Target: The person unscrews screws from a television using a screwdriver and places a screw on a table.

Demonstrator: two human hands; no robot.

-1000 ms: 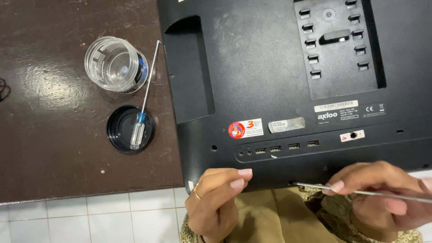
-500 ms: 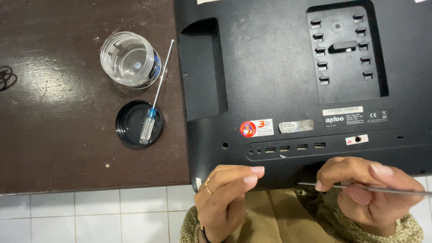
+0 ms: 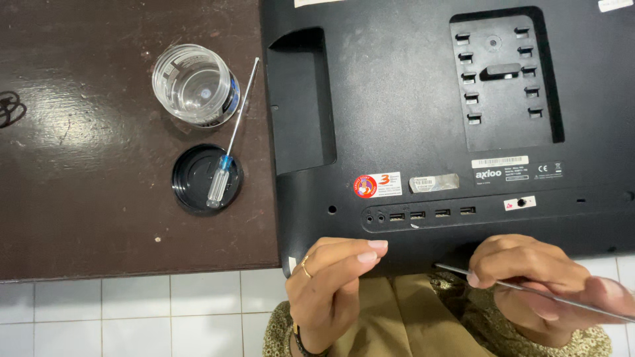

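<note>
- Monitor (image 3: 410,125): black, lying face down on the table (image 3: 79,185), back panel showing; its near edge is overhanging the table's front edge, above a tiled floor (image 3: 132,311).
- Left hand (image 3: 331,291): resting at the monitor's near edge, left of centre; fingers curling loosely inward, tips touching the casing's rim, gripping nothing that can be made out. A ring is showing on one finger.
- Right hand (image 3: 542,284): sitting at the near edge, right of centre; fingers closing around a thin metal tool (image 3: 529,291).
- Tool: slim grey shaft, running from lower right up to the left, its tip lying at the monitor's lower edge, just below the port row (image 3: 423,215). Its handle end is passing out of view.
- Port row: several small sockets lining a recessed strip near the lower edge.
- Stickers (image 3: 378,186): a red-and-white one and a silver one sitting just above the ports.
- Jar (image 3: 195,84): clear, open, standing upright on the table, left of the monitor.
- Lid (image 3: 205,178): black, round, lying near the jar, toward the table's front.
- Screwdriver (image 3: 231,139): blue and clear handle resting in the lid, shaft pointing up past the jar's right side.
</note>
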